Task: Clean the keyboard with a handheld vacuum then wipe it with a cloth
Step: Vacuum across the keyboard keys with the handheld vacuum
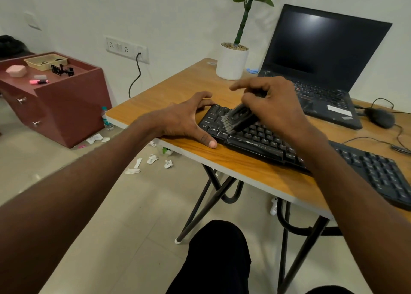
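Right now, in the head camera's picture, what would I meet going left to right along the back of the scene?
Pink case → basket → wall sockets → white plant pot → laptop → mouse.

L hand (pixel 188 120) spread flat on the wooden table (pixel 222 160), thumb and fingers bracing the left end of the black keyboard (pixel 262 142). R hand (pixel 273 107) grips a blurred dark brush tool (pixel 236 119), bristles down on the left keys, index finger lifted. Behind: open laptop (pixel 320 64), screen dark, white plant pot (pixel 231 63), mouse (pixel 379 117) at right. Crumpled tissues (pixel 142 162) on the floor.
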`<state>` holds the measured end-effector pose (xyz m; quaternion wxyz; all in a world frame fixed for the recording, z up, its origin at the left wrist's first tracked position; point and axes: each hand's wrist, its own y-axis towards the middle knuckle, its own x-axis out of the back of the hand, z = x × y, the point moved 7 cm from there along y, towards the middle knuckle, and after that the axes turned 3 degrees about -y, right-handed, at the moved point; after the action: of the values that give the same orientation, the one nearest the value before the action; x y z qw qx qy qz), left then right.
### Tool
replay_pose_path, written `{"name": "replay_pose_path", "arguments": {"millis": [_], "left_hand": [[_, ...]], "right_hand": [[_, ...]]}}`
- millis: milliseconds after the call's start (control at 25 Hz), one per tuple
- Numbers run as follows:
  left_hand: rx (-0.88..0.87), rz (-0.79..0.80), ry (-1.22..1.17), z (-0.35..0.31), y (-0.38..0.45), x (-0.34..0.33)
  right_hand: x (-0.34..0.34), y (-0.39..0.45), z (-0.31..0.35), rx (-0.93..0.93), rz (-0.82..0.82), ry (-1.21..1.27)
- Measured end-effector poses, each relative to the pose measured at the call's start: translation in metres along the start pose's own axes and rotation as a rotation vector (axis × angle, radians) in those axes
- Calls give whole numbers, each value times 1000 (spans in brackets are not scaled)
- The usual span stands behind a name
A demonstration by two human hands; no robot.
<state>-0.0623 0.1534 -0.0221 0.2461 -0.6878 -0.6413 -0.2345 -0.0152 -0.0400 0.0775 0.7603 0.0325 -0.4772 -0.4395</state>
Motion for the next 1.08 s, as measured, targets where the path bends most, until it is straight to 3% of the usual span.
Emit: {"name": "replay_pose_path", "arguments": {"millis": [200,360,480,640,800,960,1080], "left_hand": [[-11,9,-26,0,2,-1],[-21,2,-48,3,3,-1],[-35,7,-76,0,3,-2],[-26,12,-61,3,4,-2],[-22,8,-34,3,4,-1],[-24,13,-47,1,2,-1],[-26,11,-53,1,3,-1]], "right_hand": [[-7,-3,10,15,29,-13],[-13,-5,4,-143,18,220],[-32,-7,11,-105,109,307],[-27,-4,15,14,98,123],[0,7,1,-49,307,-75],[-11,3,5,-11,222,93],[-11,2,-1,-27,311,-19]]}}
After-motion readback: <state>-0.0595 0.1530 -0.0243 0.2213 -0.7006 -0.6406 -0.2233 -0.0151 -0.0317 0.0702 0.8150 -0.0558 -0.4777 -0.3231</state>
